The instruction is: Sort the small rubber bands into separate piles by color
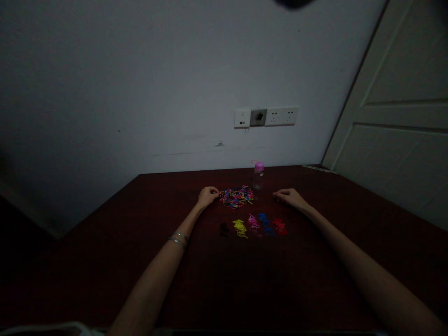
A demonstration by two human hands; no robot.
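A mixed heap of colourful bands or strings (237,196) lies on the dark red table (122,242). At its left edge is my left hand (209,195), fingers pinched together; what they hold, if anything, is too small to tell. My right hand (289,197) rests on the table right of the heap, fingers closed, contents not visible. Nearer to me, sorted by colour, lie a black pile (224,228), a yellow pile (240,228), a pink pile (254,225), a blue pile (266,224) and a red pile (280,226).
A clear bottle with a pink lid (258,175) stands behind the heap, close to its right end. Sockets and switches (266,117) are on the wall (175,93) beyond the table. A white panelled door (395,112) is at the right.
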